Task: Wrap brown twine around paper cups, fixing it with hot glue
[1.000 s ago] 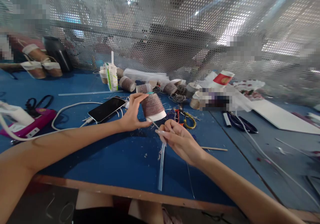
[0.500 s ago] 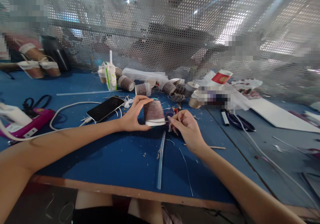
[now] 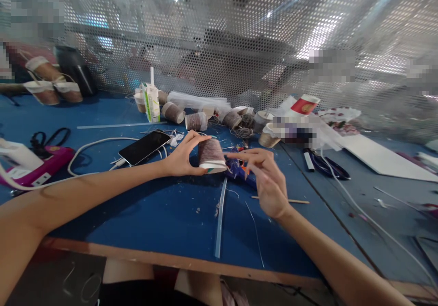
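Holding a brown string-wrapped white cup [image 3: 211, 152], the left hand [image 3: 185, 157] has a snug grip; the right hand [image 3: 270, 178], half-spread, points at it.

I see rough, matt yarn [image 3: 210, 149] round my paper cup [image 3: 209, 165]; left, a smooth, glossy phone [image 3: 145, 147].

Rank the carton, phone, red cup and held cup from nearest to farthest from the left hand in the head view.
1. Held cup: in the left hand, between thumb and fingers.
2. Phone: lying just to its left.
3. Carton: farther back, also left.
4. Red cup: back and well to the right.
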A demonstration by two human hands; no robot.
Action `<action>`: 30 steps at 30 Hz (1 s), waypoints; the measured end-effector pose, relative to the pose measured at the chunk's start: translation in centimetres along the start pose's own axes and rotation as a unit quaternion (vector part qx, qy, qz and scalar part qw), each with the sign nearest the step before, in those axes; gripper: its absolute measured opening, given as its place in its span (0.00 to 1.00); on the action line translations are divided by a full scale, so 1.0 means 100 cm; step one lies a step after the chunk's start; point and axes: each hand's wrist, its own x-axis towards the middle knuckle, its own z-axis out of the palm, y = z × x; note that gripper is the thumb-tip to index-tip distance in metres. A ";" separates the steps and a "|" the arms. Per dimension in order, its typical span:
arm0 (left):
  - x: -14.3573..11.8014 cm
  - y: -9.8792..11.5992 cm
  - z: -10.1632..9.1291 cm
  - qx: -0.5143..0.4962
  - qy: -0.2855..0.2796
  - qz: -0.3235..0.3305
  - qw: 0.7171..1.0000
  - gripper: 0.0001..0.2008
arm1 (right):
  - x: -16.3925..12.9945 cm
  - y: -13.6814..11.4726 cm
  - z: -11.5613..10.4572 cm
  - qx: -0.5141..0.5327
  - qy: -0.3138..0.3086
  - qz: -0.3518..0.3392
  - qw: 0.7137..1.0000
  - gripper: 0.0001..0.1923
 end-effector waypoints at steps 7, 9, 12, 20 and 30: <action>-0.001 0.000 0.001 -0.002 0.015 -0.001 1.000 0.40 | -0.002 -0.020 0.002 -0.028 -0.073 -0.010 0.997 0.21; -0.001 0.001 0.000 -0.007 0.012 0.005 1.000 0.41 | -0.001 -0.019 0.002 -0.022 -0.067 -0.002 0.997 0.23; -0.001 0.001 -0.001 -0.018 0.011 0.008 1.000 0.41 | 0.002 -0.013 0.005 0.044 -0.027 0.030 0.998 0.22; -0.002 0.005 -0.005 -0.017 0.018 0.013 1.000 0.40 | 0.015 0.007 0.001 0.160 0.132 0.178 0.962 0.22; -0.004 0.001 0.001 -0.082 0.048 -0.003 0.995 0.39 | 0.013 -0.012 0.003 0.166 0.180 0.078 0.967 0.14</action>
